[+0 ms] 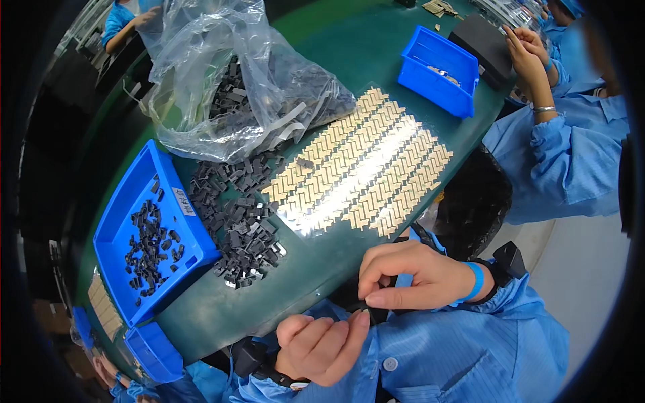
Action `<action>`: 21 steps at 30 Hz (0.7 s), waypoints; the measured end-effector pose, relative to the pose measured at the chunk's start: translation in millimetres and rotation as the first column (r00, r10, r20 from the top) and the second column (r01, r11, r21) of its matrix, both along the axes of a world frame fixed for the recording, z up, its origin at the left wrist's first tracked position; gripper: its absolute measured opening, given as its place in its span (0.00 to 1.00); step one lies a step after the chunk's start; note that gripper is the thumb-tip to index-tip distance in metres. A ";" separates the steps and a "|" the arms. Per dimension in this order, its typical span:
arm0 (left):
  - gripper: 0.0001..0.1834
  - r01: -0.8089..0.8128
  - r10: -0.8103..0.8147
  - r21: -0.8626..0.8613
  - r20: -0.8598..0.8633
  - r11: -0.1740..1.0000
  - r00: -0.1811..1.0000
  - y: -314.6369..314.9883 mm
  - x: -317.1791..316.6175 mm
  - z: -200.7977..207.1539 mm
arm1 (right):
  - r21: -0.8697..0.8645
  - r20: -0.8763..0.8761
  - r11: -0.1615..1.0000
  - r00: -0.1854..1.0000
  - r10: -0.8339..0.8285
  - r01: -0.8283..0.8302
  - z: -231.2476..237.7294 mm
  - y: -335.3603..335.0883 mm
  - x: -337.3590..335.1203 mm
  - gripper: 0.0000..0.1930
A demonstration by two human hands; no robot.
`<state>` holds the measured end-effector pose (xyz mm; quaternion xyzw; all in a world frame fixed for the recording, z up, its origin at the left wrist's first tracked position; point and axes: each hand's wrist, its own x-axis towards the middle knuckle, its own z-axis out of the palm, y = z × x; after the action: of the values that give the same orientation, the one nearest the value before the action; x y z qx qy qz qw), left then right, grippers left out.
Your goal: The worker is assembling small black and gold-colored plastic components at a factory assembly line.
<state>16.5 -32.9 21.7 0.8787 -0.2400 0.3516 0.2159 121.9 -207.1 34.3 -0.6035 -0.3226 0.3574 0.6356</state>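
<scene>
My left hand [322, 346] is closed, with its fingers curled and thumb and forefinger pinched together in front of my body. Just above and to the right of it, my right hand [420, 275] bends its fingers down toward the thumb. The two sets of fingertips nearly meet, and something small and dark shows between them, too small to make out. A pile of small black blocks [235, 228], some with shiny metal faces, lies on the table left of my hands. Beyond my hands a clear sheet carries rows of beige angled pieces [356, 168], with one dark block lying on it.
A blue tray [191, 232] holding small black parts stands left of the pile, a smaller blue bin [154, 352] nearer. An open clear bag [222, 134] of black blocks lies behind. Another blue bin [413, 57] and a black box [480, 50] stand far right, beside a co-worker [557, 154].
</scene>
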 end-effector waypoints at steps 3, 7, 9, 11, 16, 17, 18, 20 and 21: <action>0.11 -0.012 0.013 0.027 -0.021 1.000 1.000 3.3 -4.1 2.4 | 0.001 -0.038 1.000 0.999 0.030 -0.030 -0.1 4.1 -1.7 0.06; 0.14 0.037 -0.033 0.011 -0.227 0.999 0.973 11.8 -6.8 -0.5 | -0.068 0.089 0.996 0.994 0.059 -0.053 -1.0 9.1 -2.9 0.02; 0.18 -0.125 0.119 -0.021 -0.175 0.992 0.977 9.2 -2.2 -10.2 | -0.056 0.263 0.987 0.956 -0.131 0.151 -9.5 14.5 -8.3 0.01; 0.19 -0.226 0.224 0.009 -0.184 0.974 0.957 20.2 2.8 -18.4 | -0.001 0.333 0.943 0.890 -0.312 0.331 -15.5 18.3 -6.6 0.02; 0.15 -0.470 0.489 0.135 -0.223 0.872 0.843 42.6 23.5 -30.0 | 0.052 0.377 0.927 0.852 -0.363 0.372 -25.7 24.2 -9.7 0.02; 0.14 -0.485 0.508 0.152 -0.241 0.861 0.827 43.7 26.4 -32.6 | 0.057 0.379 0.929 0.853 -0.358 0.365 -27.0 24.9 -9.8 0.02; 0.14 -0.499 0.527 0.169 -0.259 0.850 0.810 44.8 29.1 -35.7 | 0.066 0.399 0.921 0.836 -0.376 0.383 -28.9 24.8 -10.0 0.02; 0.13 -0.504 0.536 0.184 -0.264 0.844 0.802 45.1 32.4 -41.1 | 0.075 0.418 0.915 0.821 -0.390 0.397 -30.7 24.9 -9.1 0.02; 0.12 -0.501 0.535 0.191 -0.260 0.844 0.804 44.5 33.3 -43.1 | 0.081 0.407 0.913 0.823 -0.397 0.401 -30.7 25.0 -8.3 0.02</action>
<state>49.8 11.6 -21.4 0.9648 0.0258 0.2438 0.0956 113.6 -182.1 3.7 -0.7221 -0.3152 0.0816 0.6104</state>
